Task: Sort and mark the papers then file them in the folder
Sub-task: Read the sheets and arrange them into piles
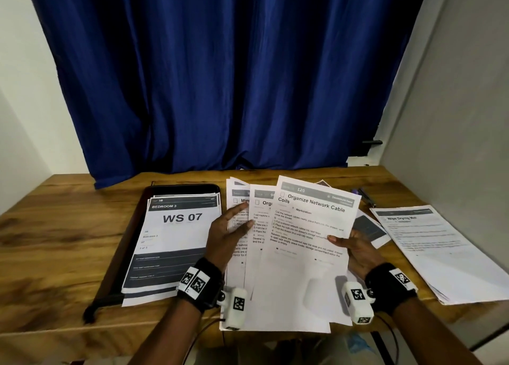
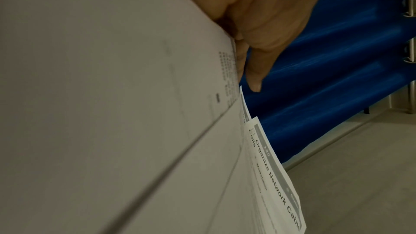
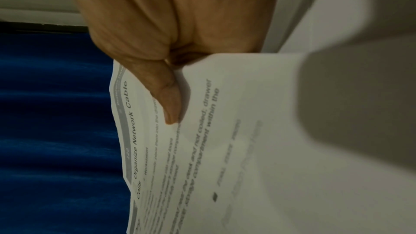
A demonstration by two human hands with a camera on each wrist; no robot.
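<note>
Three printed sheets are fanned in front of the person, long axes running from 6 toward 12 o'clock, lower edges near the front edge of the wooden counter (image 1: 55, 227). The top one, the "Organize Network Cable Coils" sheet (image 1: 308, 227), sits rightmost and tilts slightly toward 1 o'clock. The right hand (image 1: 355, 250) pinches its right edge, thumb on the printed face; the right wrist view shows the thumb pressed flat on the paper with the fingers behind. The left hand (image 1: 230, 231) lies at 9 o'clock of the fan, fingers straight, against the leftmost sheet (image 1: 237, 213); whether its thumb clamps the paper from behind I cannot tell.

The open black folder (image 1: 129, 240) lies at 9 o'clock of the hands, just beside the left one, so the left hand is nearer. It already carries a stack topped by the "WS 07" cover page (image 1: 176, 240), long axis parallel to the held sheets. At 3 o'clock, well apart, a second pile headed "Wipe Drying Mat" (image 1: 429, 243) rests on the counter. A pen (image 1: 365, 196) lies at about 1 o'clock.

Judging from this, sorting is under way, and filing would mean a leftward carry.
</note>
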